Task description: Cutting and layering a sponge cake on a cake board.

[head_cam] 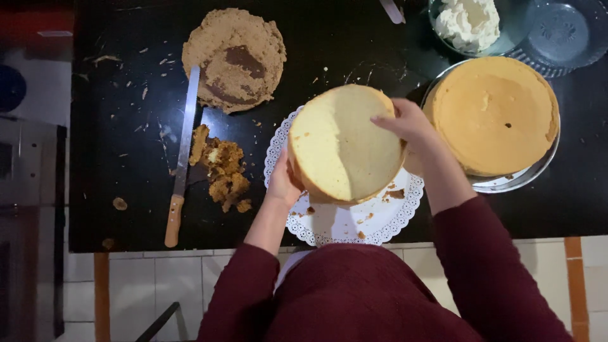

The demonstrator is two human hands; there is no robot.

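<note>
Fig.: I hold pale cake layer (345, 142) tilted betw. both hands, L hand (283, 183) under, R hand (405, 121) atop, over doily board (386, 218).

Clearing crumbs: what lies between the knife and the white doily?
In the head view, a heap of brown cake scraps lies between the knife and the doily.

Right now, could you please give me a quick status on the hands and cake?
Both hands, left and right, hold cake layer, tilted above doily. Crumbs and knife lie left.
</note>
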